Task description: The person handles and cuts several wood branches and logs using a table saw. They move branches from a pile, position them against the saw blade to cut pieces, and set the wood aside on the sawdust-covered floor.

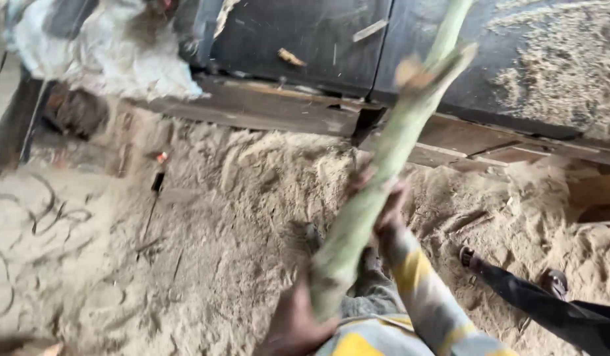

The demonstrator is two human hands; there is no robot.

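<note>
I grip a long green stick point(377, 178) with both hands: my left hand point(295, 323) is clenched around its thick lower end, and my right hand point(387, 207) is wrapped around it partway up. The stick slants up and to the right, its blurred tip crossing the dark panel point(305, 33) along the top edge of the sawdust floor point(186, 250). Someone else's foot in a sandal point(470, 257) stands on the sawdust to my right

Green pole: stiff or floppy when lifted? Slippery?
Likely stiff: the pole runs straight between the left hand and right hand. Probably not slippery: its surface looks rough and fibrous. Round, so it may roll on sawdust.
</note>
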